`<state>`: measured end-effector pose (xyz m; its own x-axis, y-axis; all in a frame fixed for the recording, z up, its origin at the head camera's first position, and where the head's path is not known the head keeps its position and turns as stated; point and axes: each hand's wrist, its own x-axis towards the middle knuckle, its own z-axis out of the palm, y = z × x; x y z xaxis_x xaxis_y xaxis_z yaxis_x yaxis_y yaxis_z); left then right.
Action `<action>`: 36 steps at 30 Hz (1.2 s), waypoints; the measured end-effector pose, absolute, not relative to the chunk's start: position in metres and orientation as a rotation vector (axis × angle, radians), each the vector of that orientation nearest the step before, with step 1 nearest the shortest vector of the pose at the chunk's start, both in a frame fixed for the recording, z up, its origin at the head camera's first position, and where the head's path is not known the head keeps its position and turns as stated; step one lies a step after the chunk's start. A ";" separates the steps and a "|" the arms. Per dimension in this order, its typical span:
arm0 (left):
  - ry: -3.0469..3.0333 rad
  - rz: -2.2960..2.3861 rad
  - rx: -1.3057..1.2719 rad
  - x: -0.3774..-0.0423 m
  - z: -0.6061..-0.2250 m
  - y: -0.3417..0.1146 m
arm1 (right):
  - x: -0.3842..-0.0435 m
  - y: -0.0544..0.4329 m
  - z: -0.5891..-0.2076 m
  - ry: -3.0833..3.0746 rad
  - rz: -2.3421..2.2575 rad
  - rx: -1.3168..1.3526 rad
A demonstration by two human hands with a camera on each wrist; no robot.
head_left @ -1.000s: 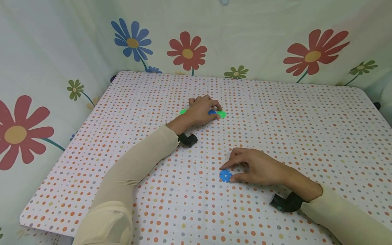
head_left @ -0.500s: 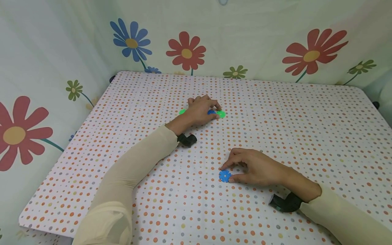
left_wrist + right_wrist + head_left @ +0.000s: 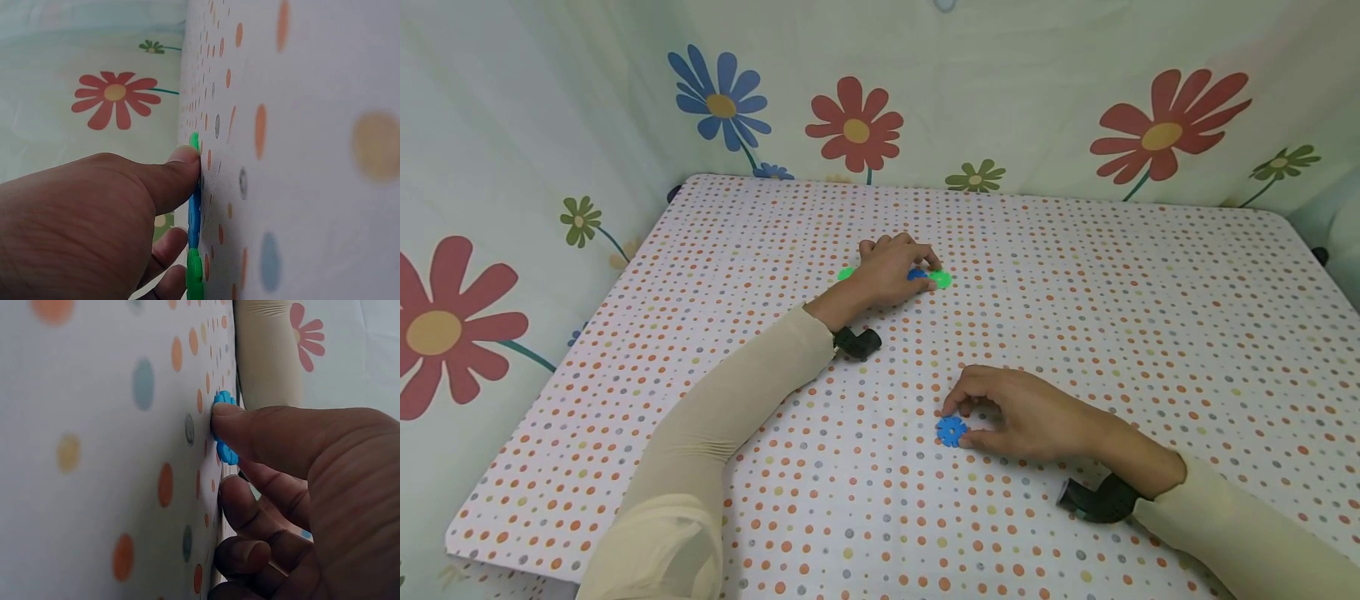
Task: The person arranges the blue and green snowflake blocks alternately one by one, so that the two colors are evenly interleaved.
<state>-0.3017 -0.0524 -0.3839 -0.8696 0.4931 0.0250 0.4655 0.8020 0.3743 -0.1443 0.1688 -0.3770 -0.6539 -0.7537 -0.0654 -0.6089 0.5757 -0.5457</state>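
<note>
Toward the middle of the table, my left hand [image 3: 891, 271] lies over a row of flat notched plastic discs. Its thumb and forefinger pinch the green disc [image 3: 941, 279] at the row's right end. A dark blue disc [image 3: 917, 274] shows beneath the hand, and another green disc [image 3: 847, 273] peeks out left of it; the hand hides the stretch between. In the left wrist view the blue disc [image 3: 194, 219] adjoins a nearer green disc [image 3: 195, 272]. Closer to me, my right hand [image 3: 1022, 412] pinches a lighter blue notched disc [image 3: 951, 432] between thumb and forefinger, low over the tabletop.
A white cloth with coloured dots covers the table [image 3: 1112, 317]. Behind it and along the left hangs a flower-printed curtain [image 3: 985, 92]. Each wrist carries a black camera mount [image 3: 1101, 498] just above the tabletop.
The blue disc in my right hand has tilted slightly, and the right fingers have shifted a little around it. My left hand keeps its place on the row.
</note>
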 end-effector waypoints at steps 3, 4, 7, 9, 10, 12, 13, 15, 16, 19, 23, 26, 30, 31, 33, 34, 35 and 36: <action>2.912 0.566 0.776 -0.302 -0.384 -0.052 | -0.144 0.168 -0.377 2.518 -0.710 -1.125; 2.911 0.564 0.777 -0.302 -0.384 -0.052 | -0.144 0.168 -0.377 2.517 -0.712 -1.129; 2.912 0.559 0.775 -0.302 -0.383 -0.052 | -0.143 0.168 -0.377 2.508 -0.726 -1.146; 2.911 0.561 0.775 -0.301 -0.383 -0.052 | -0.142 0.169 -0.377 2.499 -0.739 -1.160; 2.911 0.562 0.774 -0.301 -0.383 -0.052 | -0.142 0.169 -0.376 2.494 -0.746 -1.164; 2.911 0.562 0.774 -0.301 -0.383 -0.052 | -0.142 0.169 -0.376 2.484 -0.754 -1.175; 2.911 0.562 0.774 -0.301 -0.383 -0.052 | -0.141 0.169 -0.376 2.481 -0.757 -1.179; 2.911 0.559 0.773 -0.301 -0.383 -0.052 | -0.141 0.169 -0.376 2.475 -0.760 -1.187; 2.910 0.559 0.773 -0.301 -0.383 -0.052 | -0.141 0.169 -0.377 2.471 -0.763 -1.192; 2.907 0.557 0.774 -0.301 -0.383 -0.052 | -0.141 0.169 -0.377 2.456 -0.771 -1.205; 2.903 0.554 0.776 -0.301 -0.383 -0.051 | -0.141 0.169 -0.378 2.438 -0.788 -1.225; 2.905 0.555 0.774 -0.301 -0.383 -0.052 | -0.141 0.169 -0.379 2.417 -0.804 -1.229; 2.911 0.562 0.770 -0.301 -0.384 -0.052 | -0.141 0.169 -0.379 2.383 -0.827 -1.233; 2.912 0.562 0.769 -0.301 -0.384 -0.052 | -0.141 0.169 -0.379 2.376 -0.835 -1.235; 2.913 0.560 0.767 -0.301 -0.384 -0.052 | -0.140 0.169 -0.379 2.365 -0.848 -1.243; 2.913 0.556 0.763 -0.301 -0.384 -0.052 | -0.140 0.169 -0.380 2.362 -0.853 -1.246; 2.913 0.550 0.759 -0.302 -0.383 -0.052 | -0.140 0.169 -0.380 2.357 -0.860 -1.250; 2.912 0.544 0.755 -0.302 -0.383 -0.051 | -0.141 0.169 -0.380 2.353 -0.866 -1.252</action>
<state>-0.3016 -0.0515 -0.3834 -0.8746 0.4848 0.0076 0.4548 0.8149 0.3592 -0.1405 0.1694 -0.3800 -0.5551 -0.8317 -0.0109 -0.6261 0.4264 -0.6528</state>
